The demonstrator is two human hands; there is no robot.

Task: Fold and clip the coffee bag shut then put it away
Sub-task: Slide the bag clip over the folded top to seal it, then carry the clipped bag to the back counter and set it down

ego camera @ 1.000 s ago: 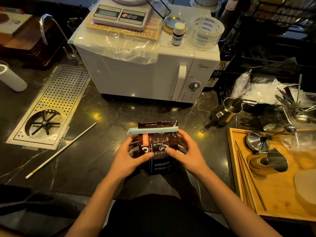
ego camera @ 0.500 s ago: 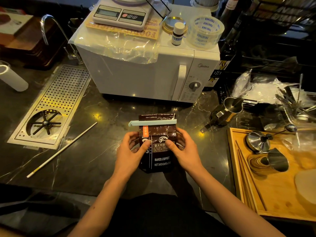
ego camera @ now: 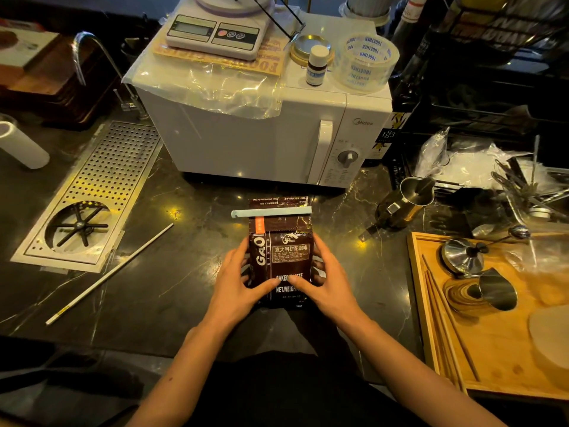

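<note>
A dark brown coffee bag (ego camera: 281, 255) with white lettering lies on the dark marble counter in front of the microwave. A pale blue clip (ego camera: 271, 212) is clamped across its flattened top, sticking out to the left. My left hand (ego camera: 235, 286) grips the bag's lower left side, thumb on its front. My right hand (ego camera: 331, 283) holds the lower right side the same way. The bag's bottom edge is partly hidden under my thumbs.
A white microwave (ego camera: 261, 134) stands just behind, carrying a scale, a small bottle and a tape roll. A perforated steel drain tray (ego camera: 92, 192) and a thin white rod (ego camera: 110, 274) lie left. A steel pitcher (ego camera: 406, 201) and a wooden tray (ego camera: 431, 318) with metal tools sit right.
Both hands have slid down from near the clip to the lower half of the bag. The bag now lies further from me, with more of its front label showing.
</note>
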